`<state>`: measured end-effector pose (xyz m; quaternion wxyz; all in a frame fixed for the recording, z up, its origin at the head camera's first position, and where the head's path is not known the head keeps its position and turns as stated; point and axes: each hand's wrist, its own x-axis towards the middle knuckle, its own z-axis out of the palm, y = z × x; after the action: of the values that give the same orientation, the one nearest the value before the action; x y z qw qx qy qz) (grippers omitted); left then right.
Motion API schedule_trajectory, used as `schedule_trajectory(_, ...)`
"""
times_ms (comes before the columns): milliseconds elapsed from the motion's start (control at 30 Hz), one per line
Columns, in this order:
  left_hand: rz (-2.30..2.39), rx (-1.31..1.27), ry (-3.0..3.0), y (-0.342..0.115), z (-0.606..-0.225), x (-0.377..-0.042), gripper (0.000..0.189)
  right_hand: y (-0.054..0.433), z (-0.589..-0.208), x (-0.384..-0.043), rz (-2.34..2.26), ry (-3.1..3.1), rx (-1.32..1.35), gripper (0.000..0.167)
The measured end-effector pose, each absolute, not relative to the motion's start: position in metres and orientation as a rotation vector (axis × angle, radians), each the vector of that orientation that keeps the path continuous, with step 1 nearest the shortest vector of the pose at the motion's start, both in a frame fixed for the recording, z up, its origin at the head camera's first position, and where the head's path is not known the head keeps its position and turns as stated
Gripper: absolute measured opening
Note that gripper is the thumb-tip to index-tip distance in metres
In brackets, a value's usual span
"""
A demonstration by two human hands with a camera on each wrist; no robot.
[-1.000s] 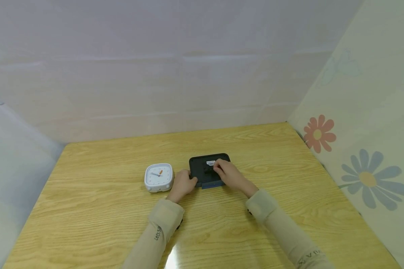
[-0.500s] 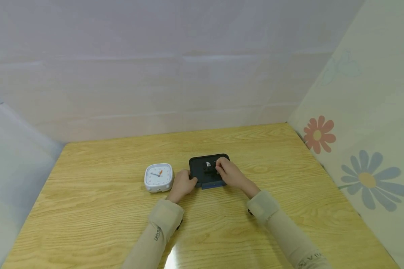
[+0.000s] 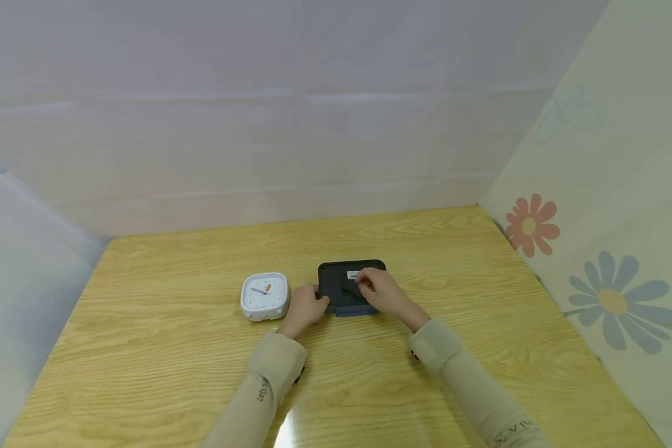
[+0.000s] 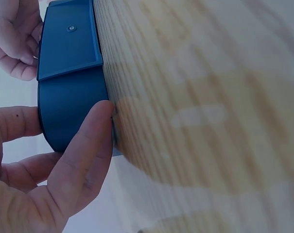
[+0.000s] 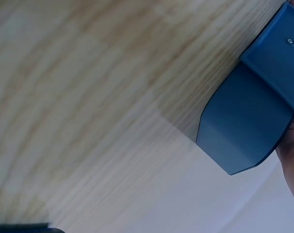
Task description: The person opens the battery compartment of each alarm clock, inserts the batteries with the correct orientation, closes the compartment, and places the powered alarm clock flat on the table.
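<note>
A black flat rectangular device [image 3: 336, 277] with a small white label [image 3: 352, 274] lies on the wooden table. Its near side shows a blue-looking panel with one screw [image 4: 72, 28]. My left hand [image 3: 305, 306] grips its near left corner, thumb on the near side and fingers behind, as the left wrist view shows. My right hand [image 3: 384, 291] is over the right part of the device, fingers curled by a small dark part [image 3: 350, 292] on its upper face. Whether the fingertips pinch that part is hidden. In the right wrist view only a bit of my right hand [image 5: 293, 165] shows.
A white square clock [image 3: 264, 295] with an orange hand stands just left of my left hand. The wooden table [image 3: 173, 348] meets a pale wall [image 3: 229, 149] at the back. To the right rises a flower-printed sheet [image 3: 593, 186].
Half a second ago a dark piece rose at my right fingertips and partly covered the label; now the label shows again. The device has shifted slightly. My left hand keeps its grip.
</note>
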<state>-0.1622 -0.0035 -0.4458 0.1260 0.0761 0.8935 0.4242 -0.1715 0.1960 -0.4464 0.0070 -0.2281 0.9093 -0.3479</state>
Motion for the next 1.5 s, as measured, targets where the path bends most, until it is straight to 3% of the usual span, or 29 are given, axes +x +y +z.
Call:
schedule_trajectory(467,1.235,0.220,2.593,-0.004,-0.448,-0.165,0.024,0.203,-0.441,-0.168,-1.406,2.651,-0.455,0.014)
schedule_trajectory(1500,1.285,0.184,2.533,-0.007,-0.448,-0.163,0.033,0.277,-0.426,-0.169,-1.520,2.619,-0.234,0.022)
